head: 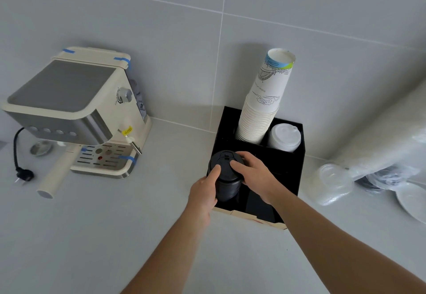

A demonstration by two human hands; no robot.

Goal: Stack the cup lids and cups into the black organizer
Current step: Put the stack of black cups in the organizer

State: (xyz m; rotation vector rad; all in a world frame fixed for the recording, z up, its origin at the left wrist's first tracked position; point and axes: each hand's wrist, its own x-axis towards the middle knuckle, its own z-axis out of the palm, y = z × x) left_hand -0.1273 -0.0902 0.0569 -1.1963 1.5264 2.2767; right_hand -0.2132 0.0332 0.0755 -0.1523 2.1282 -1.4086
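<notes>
The black organizer [290, 169] stands on the grey counter against the wall. A tall stack of white paper cups [262, 106], upside down, leans out of its back-left compartment. White lids [284, 137] fill the back-right compartment. A stack of black lids [227, 178] stands in the front-left compartment. My left hand [204, 192] grips that stack from the left side, thumb on top. My right hand [254, 175] holds it from the right, fingers resting over the top lid. The front-right compartment is mostly hidden behind my right forearm.
A cream espresso machine [76, 113] with its portafilter handle [54, 176] and unplugged black cord [23, 173] stands at the left. Clear plastic lids [332, 183], plastic wrapping [391, 150] and white plates [412, 199] lie right of the organizer. Tiled wall runs behind.
</notes>
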